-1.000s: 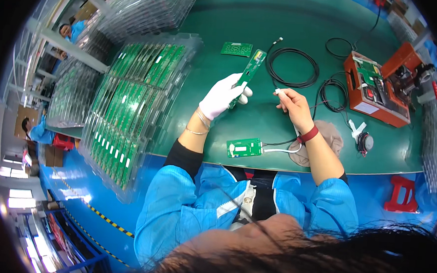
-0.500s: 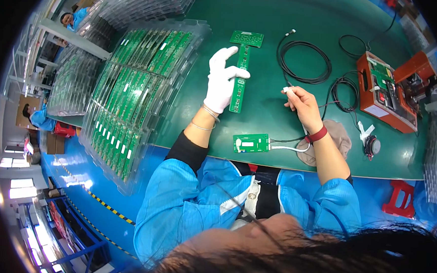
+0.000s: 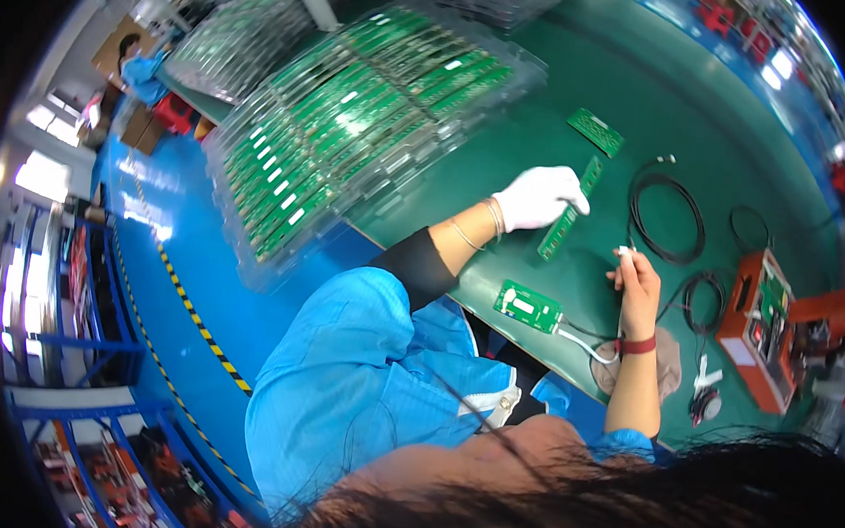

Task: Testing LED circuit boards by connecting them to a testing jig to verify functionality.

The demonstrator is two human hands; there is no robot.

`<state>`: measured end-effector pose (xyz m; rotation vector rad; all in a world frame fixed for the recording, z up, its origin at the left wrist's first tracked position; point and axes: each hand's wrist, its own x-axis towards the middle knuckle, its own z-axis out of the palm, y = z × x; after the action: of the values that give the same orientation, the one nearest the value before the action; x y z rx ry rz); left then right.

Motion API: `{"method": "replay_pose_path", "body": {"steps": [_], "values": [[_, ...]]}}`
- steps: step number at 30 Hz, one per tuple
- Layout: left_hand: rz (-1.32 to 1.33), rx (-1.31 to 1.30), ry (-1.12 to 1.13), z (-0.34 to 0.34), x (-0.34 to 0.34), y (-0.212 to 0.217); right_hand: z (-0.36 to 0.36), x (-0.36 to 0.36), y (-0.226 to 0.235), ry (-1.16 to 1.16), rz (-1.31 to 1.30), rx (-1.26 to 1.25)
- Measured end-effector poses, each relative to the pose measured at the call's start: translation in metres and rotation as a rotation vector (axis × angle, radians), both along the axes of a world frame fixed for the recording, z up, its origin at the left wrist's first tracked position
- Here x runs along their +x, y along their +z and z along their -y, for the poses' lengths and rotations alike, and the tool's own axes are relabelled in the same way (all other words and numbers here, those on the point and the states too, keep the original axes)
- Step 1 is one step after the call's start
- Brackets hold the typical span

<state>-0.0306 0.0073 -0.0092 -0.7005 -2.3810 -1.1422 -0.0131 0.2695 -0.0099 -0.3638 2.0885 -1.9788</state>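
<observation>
My left hand [image 3: 541,198], in a white glove, lies across a long narrow green circuit board [image 3: 557,237] on the table, its fingers drawn in around the board's middle. A wider green board [image 3: 596,133] sits at the strip's far end. My bare right hand [image 3: 639,293] pinches a small white connector [image 3: 624,251] at the end of a cable, apart from the strip. Nearer to me is a small green circuit board [image 3: 528,306] with a black and a white lead running from its right side.
Left of my hands, clear trays [image 3: 354,107] hold rows of green boards. Coiled black cable [image 3: 700,221] lies beyond my right hand. An orange device [image 3: 752,329] stands at the right, near a small round speaker [image 3: 707,405]. A beige cloth [image 3: 668,363] lies by my right wrist.
The whole view has swung round, tilting the table. My left hand's fingers have closed in over the strip board. My right hand keeps its pinch on the connector.
</observation>
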Motion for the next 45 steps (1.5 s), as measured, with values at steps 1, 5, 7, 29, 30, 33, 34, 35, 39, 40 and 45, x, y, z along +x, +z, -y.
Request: {"method": "replay_pose_path", "body": {"steps": [1, 5, 7, 29, 30, 33, 34, 35, 39, 40, 45], "values": [[0.047, 0.05, -0.041, 0.001, 0.003, 0.003, 0.002, 0.001, 0.001, -0.004, -0.002, 0.004], [0.21, 0.412, -0.304, 0.007, 0.008, 0.013, 0.005, 0.002, 0.003, 0.01, -0.009, 0.003], [0.332, 0.553, -0.297, 0.005, 0.01, 0.02, 0.005, 0.0, 0.002, 0.031, -0.014, 0.006], [0.79, 1.363, -0.526, -0.06, 0.005, 0.018, 0.018, 0.012, 0.015, 0.206, -0.032, 0.176], [0.777, 1.324, -0.507, -0.062, 0.005, 0.019, 0.018, 0.012, 0.014, 0.226, -0.038, 0.179], [0.784, 1.304, -0.48, -0.069, 0.009, 0.022, 0.021, 0.013, 0.014, 0.236, -0.045, 0.203], [0.78, 1.295, -0.465, -0.071, 0.01, 0.023, 0.021, 0.013, 0.014, 0.245, -0.053, 0.216], [0.776, 1.287, -0.45, -0.072, 0.011, 0.022, 0.021, 0.014, 0.014, 0.256, -0.06, 0.229], [0.726, 1.156, -0.413, -0.077, 0.014, 0.018, 0.02, 0.013, 0.015, 0.256, -0.061, 0.275], [0.708, 1.112, -0.402, -0.079, 0.015, 0.017, 0.02, 0.013, 0.014, 0.256, -0.062, 0.29], [0.667, 1.072, -0.362, -0.087, 0.021, 0.018, 0.023, 0.017, 0.015, 0.197, -0.156, 0.338]]}}
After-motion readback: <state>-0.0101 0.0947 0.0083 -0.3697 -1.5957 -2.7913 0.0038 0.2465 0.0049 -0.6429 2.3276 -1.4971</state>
